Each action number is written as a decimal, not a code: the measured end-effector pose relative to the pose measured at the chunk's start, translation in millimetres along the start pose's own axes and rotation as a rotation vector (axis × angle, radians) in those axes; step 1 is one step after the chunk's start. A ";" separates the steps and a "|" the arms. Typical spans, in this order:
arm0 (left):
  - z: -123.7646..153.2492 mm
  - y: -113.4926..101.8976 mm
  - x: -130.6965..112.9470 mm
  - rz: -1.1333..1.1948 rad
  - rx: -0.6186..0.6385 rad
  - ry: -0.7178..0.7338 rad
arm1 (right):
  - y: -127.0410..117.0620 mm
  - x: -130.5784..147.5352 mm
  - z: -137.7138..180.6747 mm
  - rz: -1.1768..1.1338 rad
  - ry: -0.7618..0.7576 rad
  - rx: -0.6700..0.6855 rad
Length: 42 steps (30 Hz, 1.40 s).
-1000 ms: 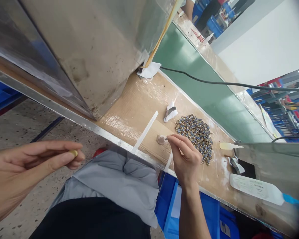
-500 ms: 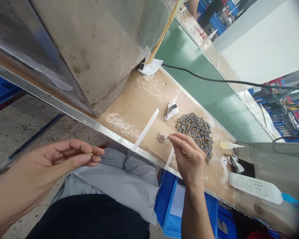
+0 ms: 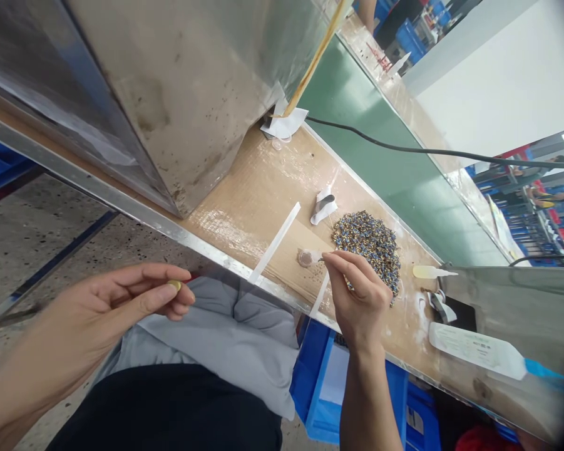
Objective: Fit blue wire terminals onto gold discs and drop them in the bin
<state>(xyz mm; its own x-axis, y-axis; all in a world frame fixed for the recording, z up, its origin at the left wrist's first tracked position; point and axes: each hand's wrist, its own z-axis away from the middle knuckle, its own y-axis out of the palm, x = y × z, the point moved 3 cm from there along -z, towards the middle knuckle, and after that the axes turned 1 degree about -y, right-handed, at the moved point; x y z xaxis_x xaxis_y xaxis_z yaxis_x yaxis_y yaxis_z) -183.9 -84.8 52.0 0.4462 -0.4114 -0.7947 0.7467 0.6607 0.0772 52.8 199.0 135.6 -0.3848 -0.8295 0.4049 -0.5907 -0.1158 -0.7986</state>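
Note:
A small yellowish round piece (image 3: 174, 285) is pinched between the thumb and fingers of my left hand (image 3: 136, 297), over my lap. My right hand (image 3: 359, 285) has thumb and forefinger closed together above the bench; what lies between the tips is too small to make out. Just left of those fingertips sits a small clear round dish (image 3: 305, 257) on a piece of cardboard (image 3: 288, 272). Behind my right hand spreads a pile of small gold and blue metal parts (image 3: 369, 241).
A large metal box (image 3: 183, 94) covers the bench's left part. White tape strips (image 3: 276, 241) and crumpled white tape (image 3: 323, 205) lie near the dish. To the right are a dropper bottle (image 3: 432, 272) and a white bottle (image 3: 476, 351). A blue bin (image 3: 323, 419) stands below; a black cable (image 3: 380, 144) crosses above.
The yellowish piece in my left fingers has turned from edge-on to showing its flat face. My right hand has shifted slightly right.

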 end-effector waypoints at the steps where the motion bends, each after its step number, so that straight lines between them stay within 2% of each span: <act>1: 1.2 2.1 -2.0 -0.013 0.005 -0.032 | -0.1 0.2 0.1 -0.001 0.003 -0.001; 4: 2.5 8.4 -5.3 -0.016 0.017 -0.082 | 0.2 0.7 0.1 -0.001 0.008 -0.002; 11: -1.7 19.6 2.0 -0.011 0.098 -0.034 | 2.2 0.1 0.3 0.002 0.027 -0.005; 15: -5.4 34.2 -3.4 -0.047 0.150 0.024 | 1.4 -0.8 -0.2 -0.023 0.045 -0.010; 18: -11.2 57.3 -13.5 -0.019 0.232 0.097 | -2.8 0.9 0.7 -0.050 0.073 -0.069; 22: -18.6 99.6 -27.1 0.069 0.392 0.162 | -11.7 5.0 9.2 -0.129 0.197 -0.243; 25: -24.4 127.1 -32.6 0.098 0.464 0.190 | -14.3 7.1 18.0 -0.158 0.236 -0.339; 27: -29.5 138.6 -34.4 0.080 0.449 0.219 | -12.2 6.4 21.1 -0.124 0.215 -0.332; 30: -37.6 145.9 -37.2 -0.034 0.355 0.300 | -6.2 1.9 20.8 -0.083 0.183 -0.299; 34: -42.4 147.7 -41.6 -0.173 0.275 0.379 | 1.8 -1.9 16.2 -0.050 0.164 -0.277; 42: -40.4 147.8 -43.5 -0.301 0.220 0.431 | 10.0 -0.1 13.9 0.000 0.132 -0.207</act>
<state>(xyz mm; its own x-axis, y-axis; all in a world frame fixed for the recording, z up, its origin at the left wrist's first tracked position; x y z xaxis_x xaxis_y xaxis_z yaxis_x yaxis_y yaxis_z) -112.8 56.1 73.6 -0.0092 -0.2372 -0.9714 0.9154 0.3889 -0.1036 56.8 190.3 121.4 -0.4661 -0.7490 0.4709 -0.7182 0.0095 -0.6958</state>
